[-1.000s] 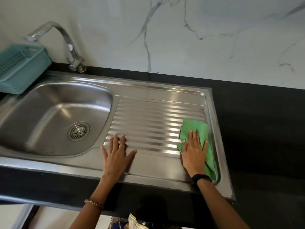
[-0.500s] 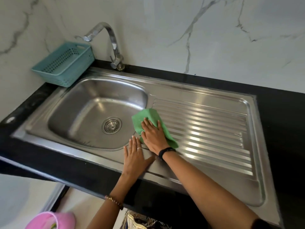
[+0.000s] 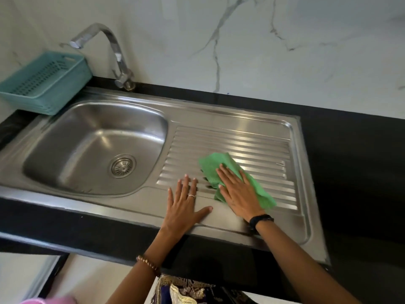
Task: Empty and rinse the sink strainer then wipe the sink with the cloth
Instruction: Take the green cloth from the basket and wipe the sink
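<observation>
Stainless steel sink (image 3: 65, 128), one basin with ribbed drainboard (image 3: 252, 145) to its right, set into a black counter (image 3: 350, 172) against a white marble-patterned wall (image 3: 285, 51). Sink strainer (image 3: 122, 166): round, metal, seated in the drain at the basin floor. Faucet (image 3: 114, 53): chrome, curved spout, mounted behind the basin, spout pointing left. Basket (image 3: 43, 82): teal plastic, perforated, standing at the far left corner beside the faucet. Cloth (image 3: 221, 163): green, spread and partly bunched on the drainboard ribs, near its front. Right hand (image 3: 238, 194): flat, palm down, pressing on the near half of the cloth; grip released, fingers extended and not curled around the fabric; black band at the wrist. Left hand (image 3: 186, 207): flat on the sink's front ledge just left of the cloth, fingertips reaching the first ribs, thumb spread toward the right hand; grip released, nothing held; ring on one finger, beaded bracelet on the wrist. Pink object (image 3: 50, 300): blurred, at the lower left edge, kind not discernible.
</observation>
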Demonstrator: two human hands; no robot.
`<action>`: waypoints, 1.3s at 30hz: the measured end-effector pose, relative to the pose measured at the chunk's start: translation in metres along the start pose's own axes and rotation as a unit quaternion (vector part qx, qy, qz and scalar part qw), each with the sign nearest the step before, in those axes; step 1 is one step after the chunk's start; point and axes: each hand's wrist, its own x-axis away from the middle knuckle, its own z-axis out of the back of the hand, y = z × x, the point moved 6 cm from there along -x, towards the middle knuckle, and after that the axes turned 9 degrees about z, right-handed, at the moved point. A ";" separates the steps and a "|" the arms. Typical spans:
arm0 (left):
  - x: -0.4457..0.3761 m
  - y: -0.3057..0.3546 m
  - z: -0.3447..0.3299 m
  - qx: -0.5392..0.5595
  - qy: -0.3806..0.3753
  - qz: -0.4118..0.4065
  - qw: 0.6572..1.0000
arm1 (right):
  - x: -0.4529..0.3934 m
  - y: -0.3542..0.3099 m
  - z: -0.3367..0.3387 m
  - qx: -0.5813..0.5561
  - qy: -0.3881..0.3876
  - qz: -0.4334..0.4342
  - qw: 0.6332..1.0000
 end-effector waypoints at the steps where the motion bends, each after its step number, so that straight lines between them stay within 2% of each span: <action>1: 0.002 0.005 -0.004 -0.001 -0.006 -0.007 1.000 | 0.006 0.010 0.000 -0.007 0.003 -0.023 1.000; 7: 0.014 0.033 -0.030 -0.072 -0.018 -0.039 0.997 | 0.065 0.074 0.017 -0.034 0.024 -0.148 0.988; 14: 0.026 0.067 -0.041 -0.016 -0.003 -0.070 0.997 | 0.170 0.093 0.042 -0.027 0.065 -0.320 0.945; 21: 0.017 0.071 -0.029 0.001 0.034 -0.021 0.999 | 0.221 0.110 0.067 0.004 0.087 -0.365 0.927; 23: 0.021 0.072 -0.029 0.000 0.034 -0.015 0.999 | 0.213 0.106 0.071 0.013 0.071 -0.344 0.936; 29: 0.045 0.080 -0.031 0.005 0.032 -0.015 0.999 | 0.147 0.049 0.068 0.010 0.061 -0.185 0.981; 33: 0.065 0.089 -0.028 -0.007 0.071 -0.007 0.997 | 0.092 0.011 0.069 0.010 0.054 -0.096 0.994; 39: 0.094 0.051 -0.031 -0.051 0.095 0.029 0.994 | 0.068 -0.054 0.045 0.015 0.015 0.029 0.999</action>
